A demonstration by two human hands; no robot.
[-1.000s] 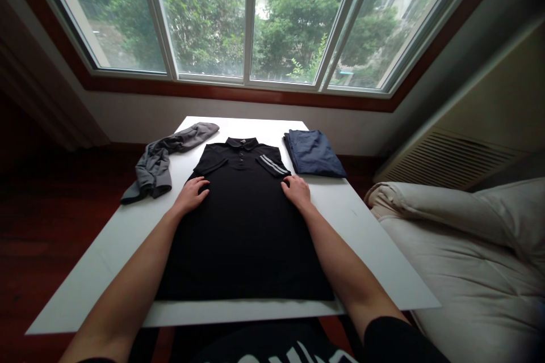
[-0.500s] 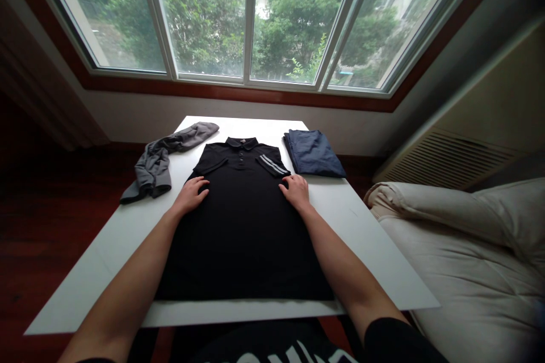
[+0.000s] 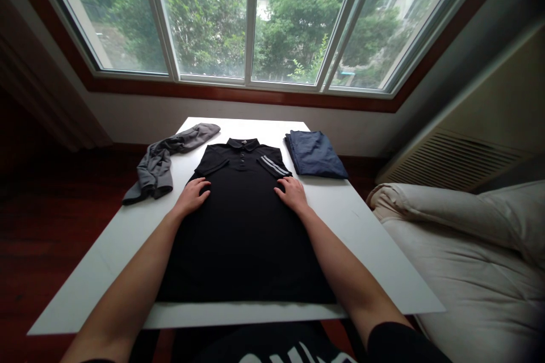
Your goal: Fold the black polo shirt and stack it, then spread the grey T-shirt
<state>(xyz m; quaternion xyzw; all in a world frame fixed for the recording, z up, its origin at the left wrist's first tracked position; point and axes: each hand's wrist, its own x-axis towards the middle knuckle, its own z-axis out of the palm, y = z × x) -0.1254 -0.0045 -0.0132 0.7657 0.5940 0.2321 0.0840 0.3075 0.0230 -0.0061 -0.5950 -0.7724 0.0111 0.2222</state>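
Blk polo shirt (image 3: 244,238) lies flat, mid-desk (image 3: 102,255), front side up. Long axis runs near-to-far, approx. straight away from the person: collar (image 3: 242,144) at far end, toward window (image 3: 206,22); hem (image 3: 247,299) at near end, roughly parallel w/ near desk edge & just short of it. Body looks wider at hem than at shoulders.

Both short sleeves angle inward over the chest. R sleeve (image 3: 275,166) has 2 pale stripes nr its cuff; L sleeve (image 3: 212,165) looks plain blk. Fabric matte, smooth, few creases; short buttoned placket (image 3: 242,160) below the fold-down collar.

L hand (image 3: 193,195) rests palm-down on shirt's L side edge, just below L sleeve, fingers loosely spread & a bit curved, thumb apart. R hand (image 3: 292,193) mirrors it on R side edge, nr striped cuff, fingers slightly bent, thumb out. Can't tell if fingertips pinch any cloth.

Far L of desk: gray garment (image 3: 155,167), soft, crumpled, long & twisted, running diag. Far R: navy cloth (image 3: 317,153), folded to a flat, roughly rect. stack, lightly wrinkled. Desk top white, smooth, w/ faint marks. Beyond R edge, cream sofa (image 3: 464,249), padded, creased.
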